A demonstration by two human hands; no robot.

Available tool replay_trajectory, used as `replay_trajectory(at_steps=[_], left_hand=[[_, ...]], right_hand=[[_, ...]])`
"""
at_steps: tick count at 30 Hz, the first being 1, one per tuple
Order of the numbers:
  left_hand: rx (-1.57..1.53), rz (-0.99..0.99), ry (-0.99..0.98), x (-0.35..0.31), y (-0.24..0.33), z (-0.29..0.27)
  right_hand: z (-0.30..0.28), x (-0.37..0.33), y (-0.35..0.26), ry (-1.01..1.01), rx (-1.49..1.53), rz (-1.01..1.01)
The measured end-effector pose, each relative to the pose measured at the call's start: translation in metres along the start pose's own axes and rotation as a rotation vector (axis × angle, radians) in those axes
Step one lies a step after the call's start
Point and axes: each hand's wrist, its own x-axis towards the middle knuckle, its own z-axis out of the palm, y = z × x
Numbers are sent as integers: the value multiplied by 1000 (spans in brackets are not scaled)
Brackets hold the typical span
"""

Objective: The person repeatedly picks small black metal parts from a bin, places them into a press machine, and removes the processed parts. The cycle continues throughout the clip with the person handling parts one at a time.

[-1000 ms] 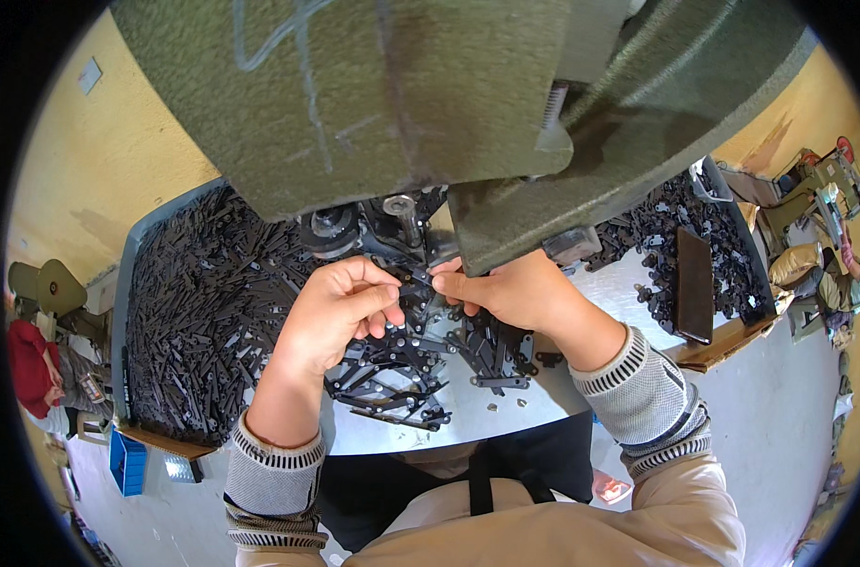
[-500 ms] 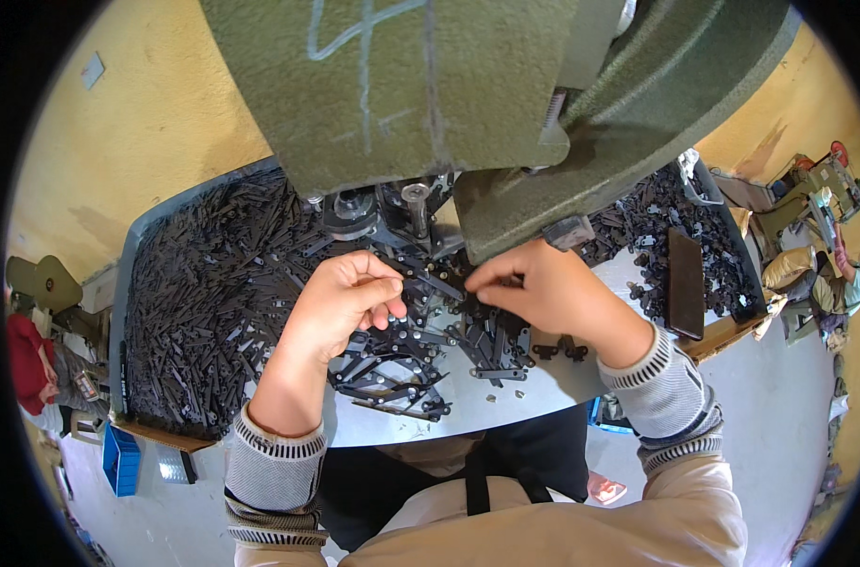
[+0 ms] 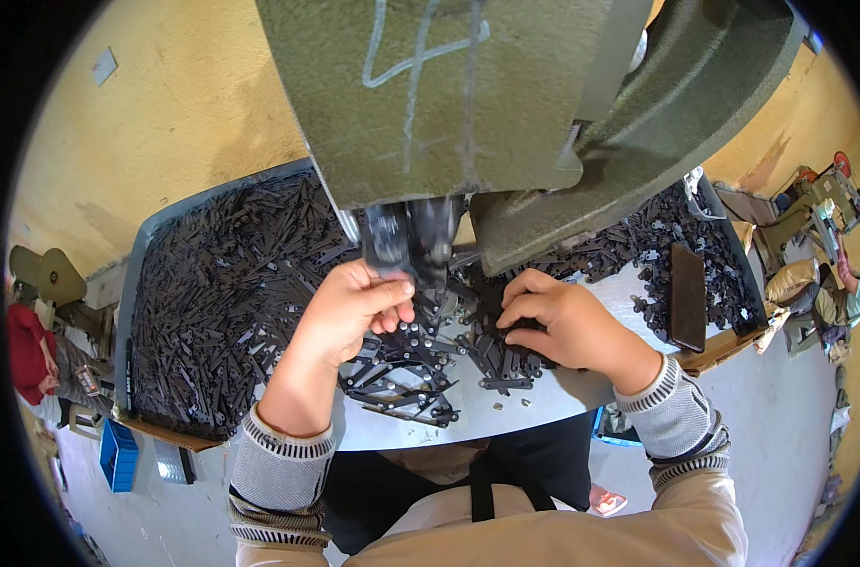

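My left hand point(image 3: 354, 307) is closed, thumb against curled fingers, right beside the blurred tool point(image 3: 401, 241) under the green machine head point(image 3: 430, 104). Whatever sits between its fingertips is hidden. Lower right of the tool, my right hand point(image 3: 571, 323) bends its fingers down, thumb and forefinger close together, over a heap of flat black metal strips point(image 3: 505, 364). I cannot make out what they pinch. Between the hands and the table's near edge lie black linked strips with shiny rivets point(image 3: 401, 383), spread on the pale tabletop point(image 3: 392, 435).
A wide tray point(image 3: 132, 283) heaped with black strips fills the left side. More small black parts point(image 3: 652, 274) lie at the right, beside a dark flat slab point(image 3: 688, 298). The machine's curved arm point(image 3: 656, 142) overhangs the table. A blue bin point(image 3: 118, 455) stands on the floor; other people sit far left and right.
The tool under the machine head has dropped and is blurred. My right hand has drawn back to the right and nearer, onto the strips. My left hand stays by the tool.
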Motion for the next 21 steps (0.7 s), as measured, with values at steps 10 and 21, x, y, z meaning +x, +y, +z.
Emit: replay_trajectory(at_steps=[10,21], left_hand=[[-323,263,212,-7,4,-12],[-119,224,208,-9,7,-9]], right_hand=[[36,43,-7,242,137,259],[40,44,-5,215,92,328]])
